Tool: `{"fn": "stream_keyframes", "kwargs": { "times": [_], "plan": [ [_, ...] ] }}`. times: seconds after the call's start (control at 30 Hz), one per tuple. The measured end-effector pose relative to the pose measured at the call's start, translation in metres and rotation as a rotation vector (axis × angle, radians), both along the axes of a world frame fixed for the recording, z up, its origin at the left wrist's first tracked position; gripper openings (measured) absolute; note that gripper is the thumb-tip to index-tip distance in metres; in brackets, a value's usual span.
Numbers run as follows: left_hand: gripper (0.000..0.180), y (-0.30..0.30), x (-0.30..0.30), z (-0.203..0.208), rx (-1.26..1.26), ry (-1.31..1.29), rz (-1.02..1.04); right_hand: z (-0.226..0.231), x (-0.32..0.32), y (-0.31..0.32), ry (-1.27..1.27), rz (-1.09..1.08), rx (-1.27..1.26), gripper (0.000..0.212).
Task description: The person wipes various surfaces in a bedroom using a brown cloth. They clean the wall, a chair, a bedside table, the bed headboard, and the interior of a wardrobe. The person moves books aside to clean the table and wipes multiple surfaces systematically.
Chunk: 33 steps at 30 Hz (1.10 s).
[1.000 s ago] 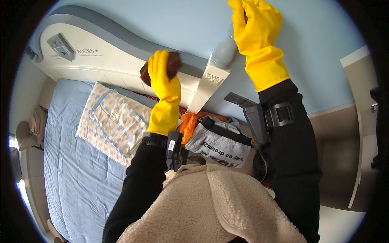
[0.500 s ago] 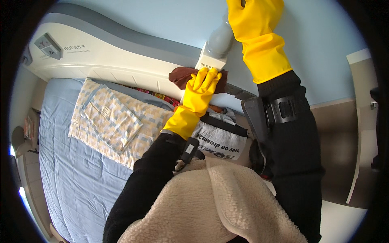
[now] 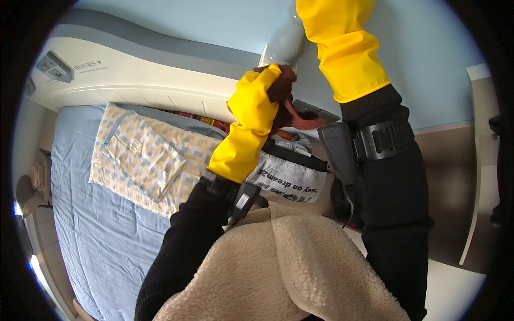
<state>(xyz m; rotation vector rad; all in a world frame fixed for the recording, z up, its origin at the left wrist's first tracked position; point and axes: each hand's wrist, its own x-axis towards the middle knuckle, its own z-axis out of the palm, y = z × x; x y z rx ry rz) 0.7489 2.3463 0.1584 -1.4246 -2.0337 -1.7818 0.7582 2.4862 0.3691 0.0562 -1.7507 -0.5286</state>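
Note:
My left hand [image 3: 254, 99], in a yellow rubber glove, is closed around a crumpled brown cloth [image 3: 281, 88], one end of which hangs loose to the right. The cloth lies against the white base [image 3: 264, 56] of a glossy grey rounded object [image 3: 287, 41] beside the headboard, and hides much of that base. My right hand [image 3: 337, 18], gloved in yellow too, is raised beside the top of this grey object. The upper picture edge cuts off its fingers, so their grip is hidden.
A cream headboard [image 3: 176, 88] with a grey top edge backs the bed, whose blue sheet [image 3: 91, 176] bears a checked pillow [image 3: 187, 152]. Below my left hand sits a white printed bag [image 3: 292, 174] with a black edge. Shelving [image 3: 476, 160] stands at the right.
My left hand has gone from lying flat on the cloth to bunching it, shifting slightly up and left. The cloth's loose end now swings right. My right hand has moved slightly upward.

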Motion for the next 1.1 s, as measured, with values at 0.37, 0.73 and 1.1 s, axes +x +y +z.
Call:
{"fn": "stream_keyframes", "kwargs": {
  "times": [0.37, 0.73, 1.1],
  "plan": [
    [0.024, -0.017, -0.027, -0.031, 0.098, 0.022, -0.329, -0.001, 0.001, 0.000, 0.017, -0.017, 0.026, 0.036],
    [0.036, 0.015, -0.024, -0.019, -0.028, -0.299, -0.103, 0.001, 0.000, 0.000, -0.008, 0.041, -0.016, 0.037],
    [0.045, -0.031, -0.048, 0.006, -0.027, -0.807, -0.112, 0.003, 0.002, -0.003, 0.003, 0.041, -0.009, 0.040]
  ]
}}
